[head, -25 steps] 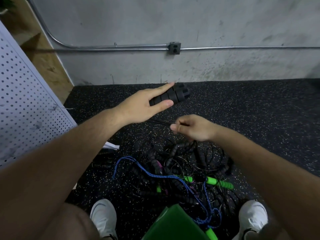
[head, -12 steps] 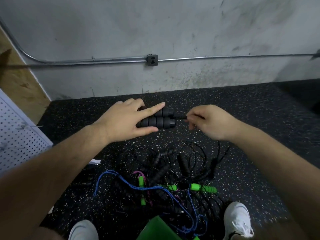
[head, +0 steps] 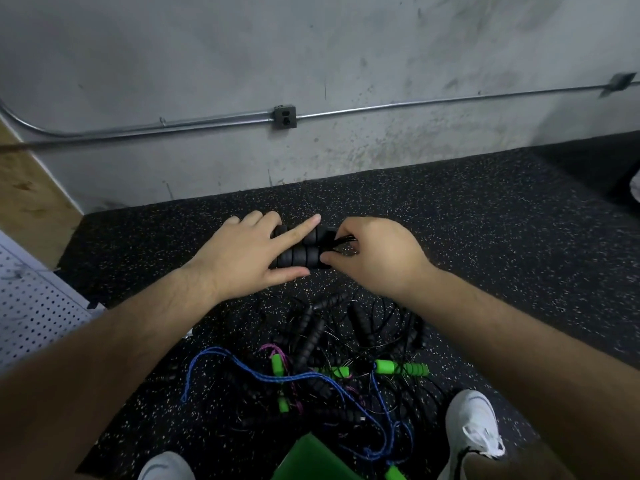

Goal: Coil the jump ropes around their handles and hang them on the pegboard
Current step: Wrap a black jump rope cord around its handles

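Observation:
My left hand (head: 247,258) grips a pair of black ribbed jump rope handles (head: 300,257) held side by side, the index finger stretched across them. My right hand (head: 372,256) pinches the thin black rope (head: 343,241) right at the handles' right end. Below my hands, a tangled pile of jump ropes (head: 322,355) lies on the speckled black floor: several black ribbed handles, thin black cords, a blue braided rope (head: 263,374) and bright green handles (head: 401,368). The white pegboard (head: 31,306) stands at the left edge.
A grey concrete wall with a metal conduit and an outlet box (head: 284,116) runs behind. My white shoes (head: 472,431) flank the pile. A green flat object (head: 315,460) sits at the bottom centre. A wooden panel (head: 24,195) leans at the far left.
My right hand has come up from near the pile to the handles' right end, carrying the black rope. My left hand lowered the handles a little. The view has swung right, away from the pegboard.

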The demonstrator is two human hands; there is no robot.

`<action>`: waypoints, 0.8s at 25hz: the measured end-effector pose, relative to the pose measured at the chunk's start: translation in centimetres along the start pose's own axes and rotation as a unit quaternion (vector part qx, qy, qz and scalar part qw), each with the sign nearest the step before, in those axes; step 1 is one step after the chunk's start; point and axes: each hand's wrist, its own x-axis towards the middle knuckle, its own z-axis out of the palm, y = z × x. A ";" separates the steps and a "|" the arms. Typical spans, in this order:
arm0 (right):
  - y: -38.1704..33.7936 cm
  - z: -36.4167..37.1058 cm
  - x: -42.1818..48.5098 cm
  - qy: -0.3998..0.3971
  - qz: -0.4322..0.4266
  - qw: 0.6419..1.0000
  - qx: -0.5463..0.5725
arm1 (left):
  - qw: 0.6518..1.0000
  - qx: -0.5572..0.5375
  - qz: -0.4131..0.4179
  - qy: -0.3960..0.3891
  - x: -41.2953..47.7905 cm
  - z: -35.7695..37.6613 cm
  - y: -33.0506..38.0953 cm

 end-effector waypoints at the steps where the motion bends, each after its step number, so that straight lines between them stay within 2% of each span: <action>1: -0.2 0.3 -0.2 0.011 -0.002 1.000 -0.002 | 1.000 0.001 -0.002 0.000 0.0 0.0 0.1; 4: -0.5 0.6 -0.2 0.021 0.011 1.000 0.007 | 1.000 0.002 -0.010 -0.001 -0.1 0.0 0.1; 8: -0.9 0.2 0.1 -0.008 0.069 0.995 0.072 | 1.000 0.004 -0.015 0.000 -0.2 0.0 0.0; 13: -1.1 0.1 0.5 -0.026 0.150 0.960 0.236 | 0.999 -0.003 -0.037 0.002 -0.3 -0.3 -0.1; 20: -1.8 1.0 0.4 0.020 0.067 0.995 0.070 | 0.999 0.011 -0.037 -0.015 -0.3 -0.3 0.2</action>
